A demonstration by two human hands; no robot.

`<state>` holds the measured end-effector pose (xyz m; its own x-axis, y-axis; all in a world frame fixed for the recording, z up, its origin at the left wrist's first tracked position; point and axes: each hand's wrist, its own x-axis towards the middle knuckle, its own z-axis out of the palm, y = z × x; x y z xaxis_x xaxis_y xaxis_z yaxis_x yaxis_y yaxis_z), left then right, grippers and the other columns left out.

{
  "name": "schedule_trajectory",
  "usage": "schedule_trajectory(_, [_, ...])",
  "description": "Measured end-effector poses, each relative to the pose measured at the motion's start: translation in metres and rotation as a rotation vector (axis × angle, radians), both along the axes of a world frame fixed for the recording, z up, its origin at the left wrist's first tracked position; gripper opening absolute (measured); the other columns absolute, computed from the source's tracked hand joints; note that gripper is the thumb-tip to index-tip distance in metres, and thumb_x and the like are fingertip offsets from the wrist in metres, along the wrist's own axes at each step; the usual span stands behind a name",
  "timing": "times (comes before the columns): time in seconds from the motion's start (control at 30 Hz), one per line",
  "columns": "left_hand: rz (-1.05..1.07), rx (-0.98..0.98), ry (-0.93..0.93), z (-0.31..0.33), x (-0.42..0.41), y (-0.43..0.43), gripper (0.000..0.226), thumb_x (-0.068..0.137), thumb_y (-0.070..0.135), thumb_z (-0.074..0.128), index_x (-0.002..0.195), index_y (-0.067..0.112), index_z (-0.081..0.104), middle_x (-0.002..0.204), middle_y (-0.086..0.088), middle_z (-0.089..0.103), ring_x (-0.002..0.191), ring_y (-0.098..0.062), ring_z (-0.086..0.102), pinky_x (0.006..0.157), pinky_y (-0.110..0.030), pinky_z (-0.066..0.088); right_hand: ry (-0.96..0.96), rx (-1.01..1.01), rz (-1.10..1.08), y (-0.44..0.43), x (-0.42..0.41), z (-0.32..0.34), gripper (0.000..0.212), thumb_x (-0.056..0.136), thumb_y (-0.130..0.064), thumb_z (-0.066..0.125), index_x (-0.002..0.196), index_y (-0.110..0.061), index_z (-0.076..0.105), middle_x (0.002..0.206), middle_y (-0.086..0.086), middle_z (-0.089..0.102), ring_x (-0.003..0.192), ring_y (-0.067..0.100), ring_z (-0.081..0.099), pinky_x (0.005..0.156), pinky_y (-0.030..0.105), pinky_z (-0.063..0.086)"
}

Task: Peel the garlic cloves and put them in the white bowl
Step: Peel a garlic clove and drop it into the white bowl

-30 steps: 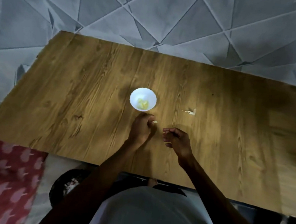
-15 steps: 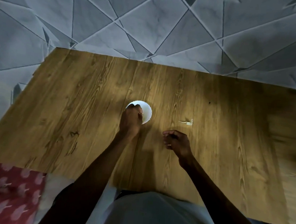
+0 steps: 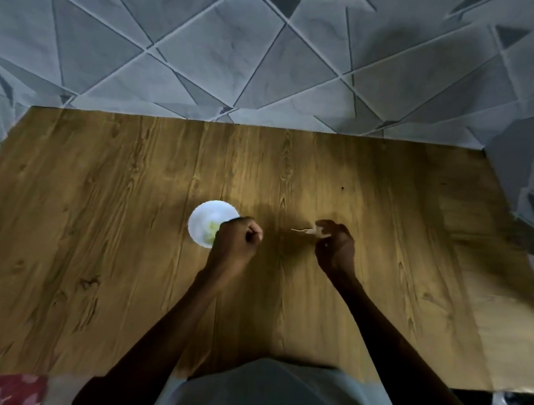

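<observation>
Fingers of the left hand are curled into a loose fist with nothing visible in them. The hand sits at the near-right rim of the white bowl and covers part of it. The right hand is to the right, well apart from the bowl. Its fingers are narrow and seem to pinch a pale garlic scrap low over the bench. A thin stem pokes left out of the pinch. We cannot tell whether it is bare skin or an unpeeled clove; it is too small and dim.

The bowl is mid-bench and holds yellowish peeled cloves on its near side. We see no other loose garlic on the bench.

We judge the step as between cloves: the bowl is loaded, the left hand is free, and the right hand is on the next piece.

For the next move the left hand needs to come across and meet the right so both can work the scrap. If it is a clove, we strip the skin and drop it in the bowl. If it is only peel, it goes aside. The piece is thin and light, so it needs a fingertip pinch.
</observation>
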<state>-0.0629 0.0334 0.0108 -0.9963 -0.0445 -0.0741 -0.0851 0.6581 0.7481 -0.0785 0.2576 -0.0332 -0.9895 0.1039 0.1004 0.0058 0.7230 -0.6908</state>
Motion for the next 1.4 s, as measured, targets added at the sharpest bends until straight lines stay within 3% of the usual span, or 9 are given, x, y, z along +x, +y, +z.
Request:
schedule_trajectory(0.1, [-0.105, 0.095, -0.066, -0.012, -0.001, 0.02, 0.009, 0.087, 0.01, 0.066, 0.085, 0.017, 0.072, 0.076, 0.013, 0.067, 0.072, 0.001, 0.063, 0.067, -0.008, 0.045, -0.037, 0.175, 0.163, -0.001, -0.012, -0.008, 0.033, 0.091, -0.004, 0.06, 0.124, -0.008, 0.062, 0.12, 0.012, 0.057, 0.093, 0.021, 0.062, 0.071, 0.025, 0.054])
schedule_trajectory(0.27, [-0.113, 0.168, -0.158, -0.024, -0.015, 0.042, 0.004, 0.09, 0.016, 0.067, 0.09, 0.02, 0.07, 0.083, 0.007, 0.069, 0.079, -0.009, 0.066, 0.071, -0.02, 0.05, -0.067, 0.249, 0.179, -0.002, -0.023, -0.014, 0.013, 0.093, -0.007, 0.06, 0.102, -0.01, 0.07, 0.099, 0.006, 0.066, 0.083, 0.014, 0.063, 0.067, 0.016, 0.043])
schedule_trajectory(0.47, [0.007, 0.221, -0.172, -0.027, -0.022, 0.053, 0.016, 0.093, 0.022, 0.065, 0.104, 0.012, 0.07, 0.097, 0.003, 0.07, 0.088, -0.006, 0.062, 0.069, -0.009, 0.044, -0.002, -0.164, 0.214, -0.021, -0.003, 0.004, 0.028, 0.092, -0.033, 0.059, 0.091, -0.009, 0.073, 0.08, -0.002, 0.071, 0.066, 0.004, 0.067, 0.058, 0.018, 0.054])
schedule_trajectory(0.63, [0.126, 0.427, -0.3, -0.037, -0.022, 0.044, 0.016, 0.089, 0.018, 0.069, 0.103, 0.011, 0.071, 0.096, -0.004, 0.073, 0.092, -0.018, 0.069, 0.084, -0.032, 0.057, -0.056, -0.24, 0.135, -0.033, 0.013, 0.008, 0.006, 0.085, -0.014, 0.074, 0.09, -0.01, 0.074, 0.079, -0.005, 0.072, 0.069, -0.001, 0.069, 0.058, 0.012, 0.054])
schedule_trajectory(0.83, [0.142, 0.574, -0.419, -0.038, -0.021, 0.04, 0.018, 0.089, 0.015, 0.069, 0.105, 0.007, 0.071, 0.102, -0.007, 0.072, 0.095, -0.015, 0.065, 0.078, -0.019, 0.049, -0.14, -0.288, 0.072, -0.035, 0.011, 0.006, 0.005, 0.085, -0.014, 0.076, 0.089, -0.011, 0.076, 0.079, -0.002, 0.074, 0.067, 0.005, 0.071, 0.061, 0.022, 0.059])
schedule_trajectory(1.03, [0.225, 0.802, -0.537, -0.038, -0.021, 0.046, 0.02, 0.088, 0.011, 0.069, 0.107, 0.005, 0.069, 0.107, -0.014, 0.072, 0.103, -0.024, 0.067, 0.096, -0.032, 0.052, -0.242, -0.54, -0.06, -0.033, 0.008, 0.005, 0.003, 0.084, -0.007, 0.075, 0.087, -0.006, 0.076, 0.08, 0.004, 0.075, 0.072, 0.016, 0.073, 0.068, 0.037, 0.062])
schedule_trajectory(1.17, [0.313, 0.842, -0.61, -0.032, -0.023, 0.057, 0.005, 0.093, 0.01, 0.063, 0.091, 0.014, 0.064, 0.092, -0.003, 0.066, 0.084, -0.01, 0.061, 0.085, -0.025, 0.047, -0.299, -0.697, -0.136, -0.033, 0.009, 0.01, 0.006, 0.084, 0.001, 0.071, 0.088, -0.002, 0.074, 0.084, 0.01, 0.075, 0.08, 0.023, 0.074, 0.075, 0.038, 0.062])
schedule_trajectory(1.33, [0.379, 0.862, -0.638, -0.033, -0.024, 0.061, 0.003, 0.092, 0.009, 0.064, 0.093, 0.008, 0.067, 0.103, -0.008, 0.065, 0.102, -0.019, 0.059, 0.098, -0.035, 0.046, -0.31, -0.801, -0.238, -0.038, 0.009, 0.013, 0.006, 0.085, 0.002, 0.07, 0.09, 0.003, 0.073, 0.088, 0.014, 0.075, 0.083, 0.026, 0.073, 0.074, 0.035, 0.062])
schedule_trajectory(1.4, [0.382, 0.896, -0.628, -0.031, -0.025, 0.061, 0.011, 0.092, 0.007, 0.063, 0.083, 0.014, 0.064, 0.096, -0.004, 0.066, 0.094, -0.015, 0.061, 0.084, -0.027, 0.051, -0.317, -0.818, -0.256, -0.039, 0.008, 0.014, 0.007, 0.084, 0.002, 0.071, 0.09, 0.003, 0.073, 0.087, 0.012, 0.075, 0.083, 0.024, 0.074, 0.073, 0.033, 0.062])
